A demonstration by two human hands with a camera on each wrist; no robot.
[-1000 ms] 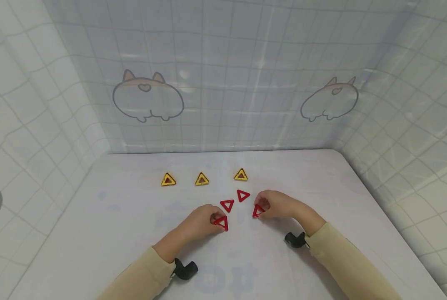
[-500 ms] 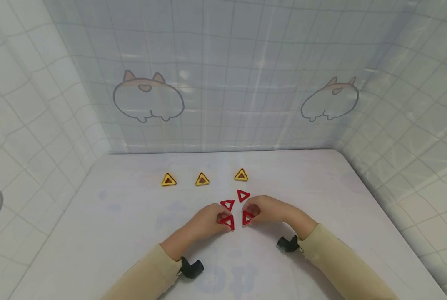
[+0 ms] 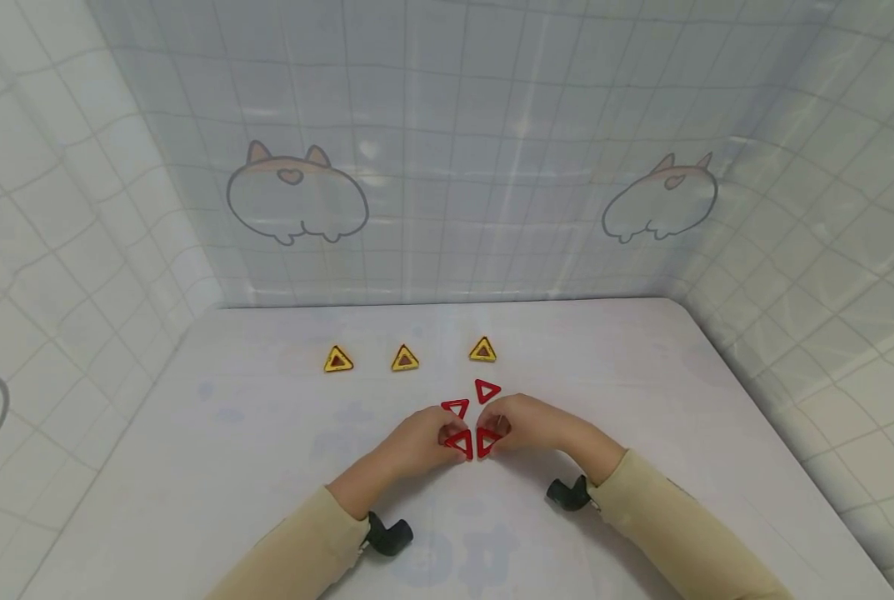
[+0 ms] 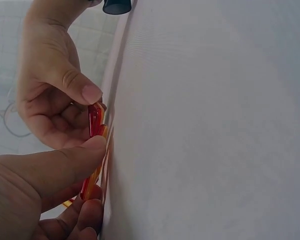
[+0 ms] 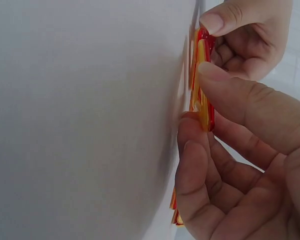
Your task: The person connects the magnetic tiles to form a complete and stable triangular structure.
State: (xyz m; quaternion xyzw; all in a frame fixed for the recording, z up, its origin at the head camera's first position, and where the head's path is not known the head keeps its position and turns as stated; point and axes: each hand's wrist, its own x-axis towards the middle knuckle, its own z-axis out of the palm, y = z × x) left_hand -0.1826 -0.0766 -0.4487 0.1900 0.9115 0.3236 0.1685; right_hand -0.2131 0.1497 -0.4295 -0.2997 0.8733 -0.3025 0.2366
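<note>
Between thumb and fingers my left hand [image 3: 417, 442] pinches a red triangle frame [image 3: 470, 446], tilted up in the middle of the table. Facing it, my right hand [image 3: 529, 421] pinches another red triangle frame [image 3: 480, 442], a narrow gap apart in the head view. Seen edge-on from the left wrist, the left triangle shows red and orange layers, and the right hand [image 4: 50, 85] is just beyond. In the right wrist view, a yellow-orange layer backs the right hand's red piece [image 5: 205, 100]. Just beyond the hands lie two loose red triangles, one pointing down [image 3: 456, 404], one sideways [image 3: 478, 392].
A row of yellow triangles with brown centres, left [image 3: 337, 368], middle [image 3: 405, 367] and right [image 3: 482, 358], lies farther back. Behind the white table [image 3: 229, 467] rises a grid-patterned curtain [image 3: 484, 208], which also covers both sides.
Both hands have come together: the left moved right with its red triangle, the right moved left and slightly nearer with its own. The loose red and yellow triangles stayed put.
</note>
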